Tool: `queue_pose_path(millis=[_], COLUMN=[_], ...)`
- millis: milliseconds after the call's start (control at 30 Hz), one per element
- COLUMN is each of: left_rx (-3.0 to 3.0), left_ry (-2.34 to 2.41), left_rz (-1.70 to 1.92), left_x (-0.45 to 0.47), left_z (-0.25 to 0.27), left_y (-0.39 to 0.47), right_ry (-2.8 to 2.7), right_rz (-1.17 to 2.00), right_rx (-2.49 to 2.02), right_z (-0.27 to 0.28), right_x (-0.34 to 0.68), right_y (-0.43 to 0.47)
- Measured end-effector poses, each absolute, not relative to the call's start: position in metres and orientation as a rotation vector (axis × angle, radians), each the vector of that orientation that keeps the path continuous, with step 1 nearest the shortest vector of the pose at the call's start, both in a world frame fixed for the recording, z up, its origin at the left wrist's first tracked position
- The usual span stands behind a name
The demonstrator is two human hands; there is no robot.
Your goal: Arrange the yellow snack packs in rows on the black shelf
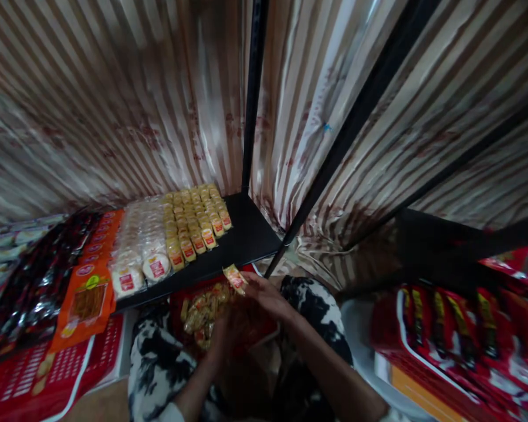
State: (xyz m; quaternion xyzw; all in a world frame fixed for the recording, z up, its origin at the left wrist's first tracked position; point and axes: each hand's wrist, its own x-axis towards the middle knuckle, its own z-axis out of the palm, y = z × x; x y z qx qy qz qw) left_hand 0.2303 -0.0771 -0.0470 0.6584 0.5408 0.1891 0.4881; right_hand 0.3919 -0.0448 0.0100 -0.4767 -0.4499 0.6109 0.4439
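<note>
Up front, right fingers (250, 287) pinching yellow packet (234, 278)

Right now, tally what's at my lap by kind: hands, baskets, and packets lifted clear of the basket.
hands: 2, left hand and right hand
red basket: 1
lifted packet: 1, in right fingers
Total: 4

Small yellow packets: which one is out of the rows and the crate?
The packet pinched in the right hand, raised above the red crate; the others lie in shelf rows or loose in that crate.
</note>
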Motion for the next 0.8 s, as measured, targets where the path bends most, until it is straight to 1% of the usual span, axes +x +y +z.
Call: queue_pose_path(millis=[100, 200, 267, 367, 467, 600, 800], left_rx=[1.353, 1.144, 1.083, 1.107, 1.309, 1.545, 1.556], left_ry=[1.454, 1.329, 1.289, 1.367, 1.387, 1.388, 1.495], left_rz=[0.878, 1.061, 1.100, 1.138, 1.161, 1.152, 1.281], left_x=[0.236, 0.246, 0.253, 0.260, 0.261, 0.265, 0.281], left_z=[-0.012, 0.006, 0.005, -0.003, -0.001, 0.017, 0.026], left_y=[-0.054, -0.030, -0.018, -0.005, 0.004, 0.018, 0.035], right_ry=[-1.104, -1.129, -1.153, -1.222, -1.332, -1.441, -1.413], right_rz=[1.463, 1.450, 1.463, 1.446, 1.319, 1.161, 0.978], right_rx=[-1.259, -1.281, -1.262, -1.258, -1.346, -1.417, -1.392], right_z=[0.013, 0.015, 0.015, 0.015, 0.014, 0.017, 0.011], right_x=[0.395, 0.398, 0.400, 0.403, 0.411, 0.419, 0.414], right_y=[-0.038, -0.031, -0.026, -0.017, -0.006, 0.013, 0.047])
